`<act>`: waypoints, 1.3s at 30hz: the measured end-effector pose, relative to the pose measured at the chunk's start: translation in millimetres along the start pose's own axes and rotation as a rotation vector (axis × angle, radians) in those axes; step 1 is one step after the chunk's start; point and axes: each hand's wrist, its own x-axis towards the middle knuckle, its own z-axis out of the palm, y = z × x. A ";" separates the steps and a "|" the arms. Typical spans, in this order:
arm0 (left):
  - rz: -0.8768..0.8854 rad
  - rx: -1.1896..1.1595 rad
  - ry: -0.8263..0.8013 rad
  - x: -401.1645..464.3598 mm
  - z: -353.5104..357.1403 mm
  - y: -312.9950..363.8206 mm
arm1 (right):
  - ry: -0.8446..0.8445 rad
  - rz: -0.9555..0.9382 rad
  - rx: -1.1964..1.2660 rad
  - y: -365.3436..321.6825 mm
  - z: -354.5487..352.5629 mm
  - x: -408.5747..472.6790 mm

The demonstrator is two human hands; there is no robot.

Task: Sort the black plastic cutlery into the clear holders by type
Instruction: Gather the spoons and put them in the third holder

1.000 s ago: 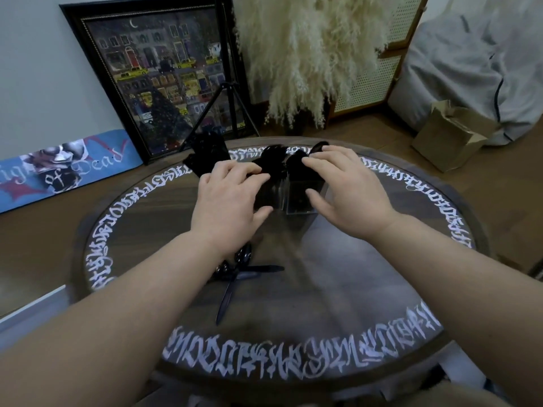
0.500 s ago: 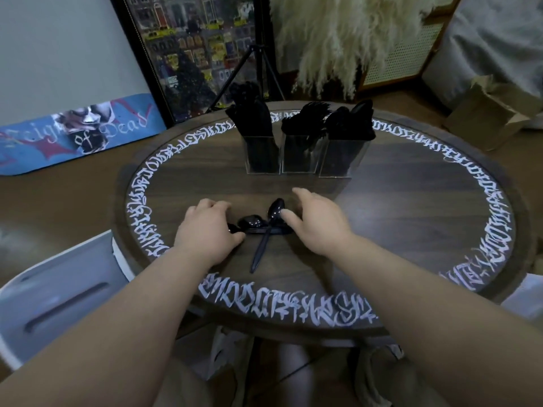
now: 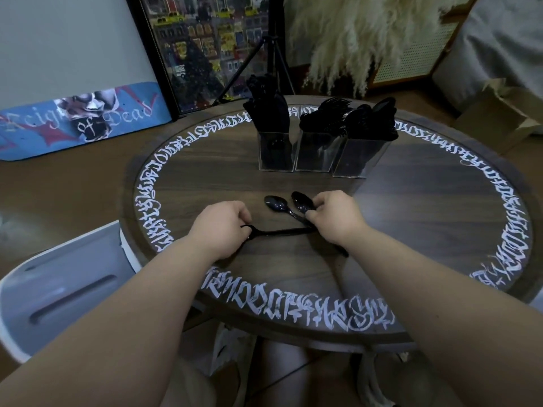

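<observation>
Trouble here is mostly about mix-ups, I think: everything is black, thin and overlapping, so a careless lift could drag a neighbour along or drop a piece off the table (image 3: pixel 411 230) edge. The right hand (image 3: pixel 335 220) has its fingers curled down on the handles of two spoons (image 3: pixel 289 205), whose bowls stick out just past its fingertips on the far-left side; I can't tell for sure whether it has both pinched or only one, so one spoon could easily slide free when the hand rises. The left hand (image 3: pixel 219 226) is curled too, with its fingertips on the end of a long black piece (image 3: pixel 279 231) that runs from under that hand across to the right hand. Its business end is hidden under the fingers, so whether it's a fork or a knife I can't say, and that's exactly where a wrong-holder mistake could come from. That piece's tip also looks like it touches or crosses the spoon handles just beside the right hand, so pulling either way may snag the other. The three clear holders (image 3: pixel 313 154) stand well beyond both hands, side by side and already crammed with cutlery, so pushing more in could tip the light plastic or knock pieces out. The rightmost one sits slightly askew, closest to the right hand's reach.
</observation>
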 end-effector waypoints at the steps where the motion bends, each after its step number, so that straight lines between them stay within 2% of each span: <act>1: 0.009 0.000 0.011 0.0 -0.5 -0.7 | 0.011 0.013 0.055 2.4 -0.1 0.9; 5: 0.018 0.014 0.033 -0.9 -3.4 -2.2 | 0.134 0.002 0.229 4.3 -3.1 2.6; 8: 0.006 -0.026 0.037 -0.8 -4.7 -2.9 | 0.148 -0.119 0.095 -8.4 -3.5 3.1; 12: -0.038 -0.068 0.053 0.6 -5.3 -2.0 | 0.031 -0.270 -0.132 -32.0 7.3 7.2; 15: -0.069 0.039 -0.070 -0.7 -4.4 -0.6 | -0.071 -0.303 -0.249 -38.8 10.9 13.8; 19: -0.043 0.112 -0.148 -2.0 -4.8 2.8 | -0.064 -0.358 -0.336 -40.0 3.2 11.4; 21: -0.009 0.103 -0.155 -3.2 -5.4 5.1 | -0.045 -0.353 -0.381 -38.8 0.3 8.4; 24: 0.026 0.031 -0.073 -4.5 -4.8 7.2 | -0.041 -0.304 -0.429 -33.7 -3.2 7.0; 30: 0.075 -0.345 0.105 -3.5 -6.6 20.2 | 0.009 -0.261 -0.191 -13.1 -25.4 -0.5; 34: 0.097 -0.687 0.189 0.3 -11.0 35.9 | 0.137 -0.236 -0.023 -3.0 -52.7 -15.4; 36: 0.066 -0.818 0.181 3.6 -10.3 45.3 | 0.194 -0.193 0.069 2.8 -59.9 -21.9; 38: 0.049 -0.852 0.151 4.8 -5.7 55.6 | 0.231 -0.156 0.208 8.3 -62.4 -28.0; 39: 0.063 -0.795 0.157 6.6 -1.5 59.0 | 0.238 -0.143 0.298 10.1 -62.7 -30.8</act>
